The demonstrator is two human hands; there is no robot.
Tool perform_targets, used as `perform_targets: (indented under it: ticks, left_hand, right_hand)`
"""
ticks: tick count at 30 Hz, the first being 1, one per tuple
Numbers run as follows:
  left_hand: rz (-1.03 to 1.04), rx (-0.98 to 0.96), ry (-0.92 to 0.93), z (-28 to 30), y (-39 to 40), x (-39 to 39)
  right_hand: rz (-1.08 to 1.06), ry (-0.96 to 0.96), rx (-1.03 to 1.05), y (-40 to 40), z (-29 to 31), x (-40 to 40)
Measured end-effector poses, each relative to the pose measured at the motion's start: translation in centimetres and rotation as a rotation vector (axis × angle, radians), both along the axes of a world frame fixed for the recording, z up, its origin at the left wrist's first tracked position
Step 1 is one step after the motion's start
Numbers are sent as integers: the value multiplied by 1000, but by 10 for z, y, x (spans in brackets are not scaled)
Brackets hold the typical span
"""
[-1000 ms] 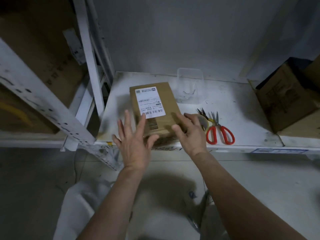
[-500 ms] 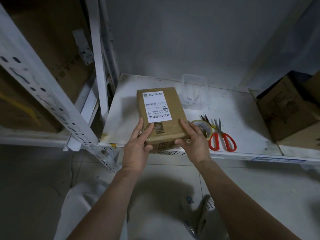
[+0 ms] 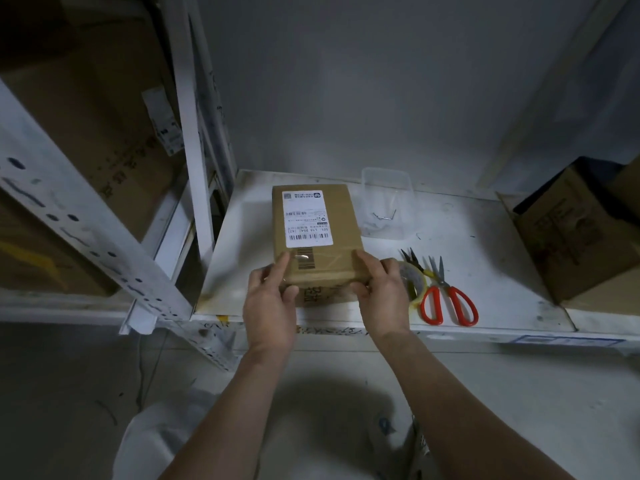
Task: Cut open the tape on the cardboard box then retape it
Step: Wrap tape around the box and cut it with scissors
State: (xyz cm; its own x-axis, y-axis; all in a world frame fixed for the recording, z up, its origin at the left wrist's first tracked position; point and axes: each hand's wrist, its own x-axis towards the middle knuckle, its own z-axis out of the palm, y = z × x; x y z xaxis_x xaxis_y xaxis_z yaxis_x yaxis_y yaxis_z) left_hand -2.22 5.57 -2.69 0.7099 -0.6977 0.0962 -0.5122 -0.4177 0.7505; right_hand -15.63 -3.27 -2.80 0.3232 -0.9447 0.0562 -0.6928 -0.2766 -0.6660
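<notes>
**Box gripped at near end, tape uncut: watch the shelf edge**

Your left hand [image 3: 268,303] and right hand [image 3: 381,292] have their fingers clamped on the near corners of the cardboard box [image 3: 317,233], centre frame, on the white shelf [image 3: 485,271]. Risks:
- The box's near end sits close to the shelf lip; pull further and it may tip off.
- The tape roll [image 3: 414,282] touches your right hand and could get knocked.
- The scissors [image 3: 446,296] lie just right, blades away from you; reach blind and you may hit the snips [image 3: 414,261].
</notes>
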Motion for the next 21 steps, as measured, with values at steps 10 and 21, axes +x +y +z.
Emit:
perform_targets:
  ticks: [10,21]
  left_hand:
    - [60,-33,86,6,-91,18]
    - [38,-66,48,3,-94,-46]
  right_hand:
    - [-45,88,-102,-64,4,35]
    - [-511,100,-76,-79,-16,-59]
